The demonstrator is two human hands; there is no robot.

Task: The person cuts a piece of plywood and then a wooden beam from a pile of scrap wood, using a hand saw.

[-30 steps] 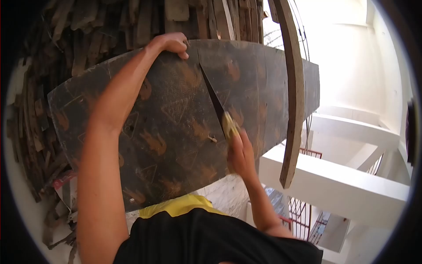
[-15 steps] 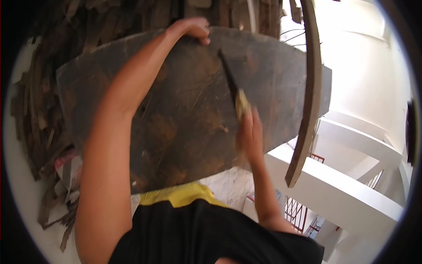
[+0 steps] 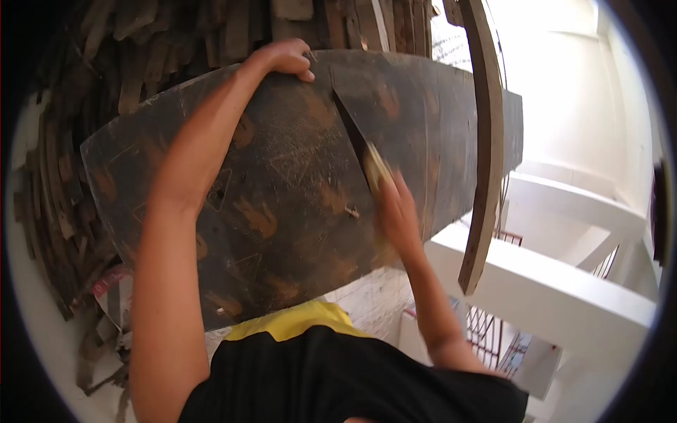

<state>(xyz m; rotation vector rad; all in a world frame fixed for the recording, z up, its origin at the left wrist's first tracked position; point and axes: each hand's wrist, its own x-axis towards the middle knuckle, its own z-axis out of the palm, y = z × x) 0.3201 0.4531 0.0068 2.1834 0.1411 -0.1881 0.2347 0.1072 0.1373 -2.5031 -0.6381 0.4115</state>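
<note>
A large dark board (image 3: 282, 169) with brown smudges spans the middle of the view. Near its far edge, a thin cut line runs toward me. In my right hand (image 3: 396, 211) is a handsaw (image 3: 351, 129) with a dark blade and a pale, blurred handle; the blade's tip meets the board at the cut line. My left hand (image 3: 288, 59) grips the board's far edge, left of the cut, with its fingers curled over it.
Stacked wood scraps (image 3: 63, 176) lie beyond the board and to its left. A long wooden beam (image 3: 488, 148) crosses over the board's right part. White concrete ledges (image 3: 543, 282) and red railings (image 3: 485, 335) are at the lower right.
The saw and my right hand have shifted slightly, with the blade still at the cut. The view has moved a little, so the board and my left hand appear further left.
</note>
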